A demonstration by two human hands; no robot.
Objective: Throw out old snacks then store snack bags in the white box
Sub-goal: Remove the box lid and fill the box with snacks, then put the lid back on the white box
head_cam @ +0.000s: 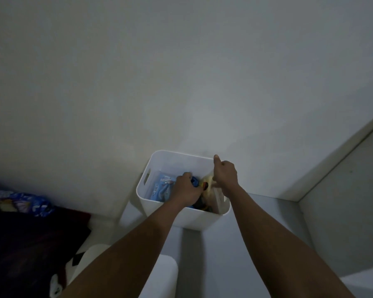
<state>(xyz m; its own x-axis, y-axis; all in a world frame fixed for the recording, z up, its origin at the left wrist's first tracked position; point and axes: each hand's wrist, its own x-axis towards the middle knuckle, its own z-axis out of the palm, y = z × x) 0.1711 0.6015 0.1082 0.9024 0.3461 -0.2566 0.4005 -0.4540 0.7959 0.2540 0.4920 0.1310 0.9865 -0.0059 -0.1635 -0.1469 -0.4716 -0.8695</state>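
Dim floor; white box [159, 214], seemingly snack-filled.

- Just the one view, head-mounted, wide-angle, so nothing shared with a second camera.
- Looks forward and steeply down from above, along both outstretched forearms.
- Faces a plain pale wall [181, 72] filling the whole upper half of frame.
- Close enough to reach: white box [159, 214] sits low centre, seen from above with the open top in view, left hand [186, 188] and right hand [224, 175] at its mouth.
- Edges bend a bit from the wide lens, see the slanted ledge [332, 160] at right.
- Dark bedding [30, 233] caught in the lower left corner.
- Dim lighting, soft detail inside the box.
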